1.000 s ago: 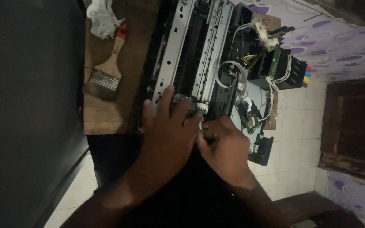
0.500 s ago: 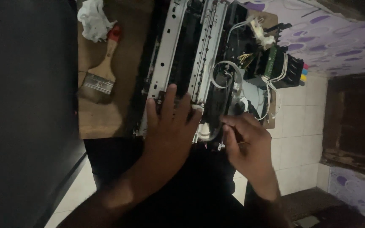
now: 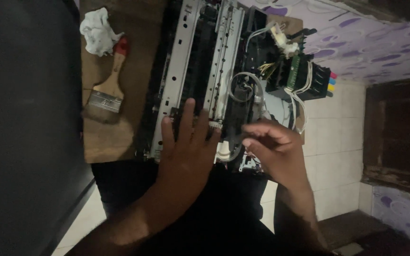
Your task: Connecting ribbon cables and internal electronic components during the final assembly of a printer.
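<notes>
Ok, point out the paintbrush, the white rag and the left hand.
paintbrush [image 3: 106, 95]: head view, on the wooden handle.
white rag [image 3: 98, 31]: head view, middle of the crumpled cloth.
left hand [image 3: 188, 151]: head view, back of the hand.

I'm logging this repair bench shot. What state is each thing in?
Printer chassis: opened, cover off, metal rails bare.
Tubes: loose, looped beside the chassis.
Ink cartridge block: out at the chassis side, wires attached.
Paintbrush: lying flat, untouched.
White rag: crumpled, above the brush.
Left hand: flat on the chassis, fingers spread.
Right hand: fingers curled at the tubes; grip unclear.
</notes>
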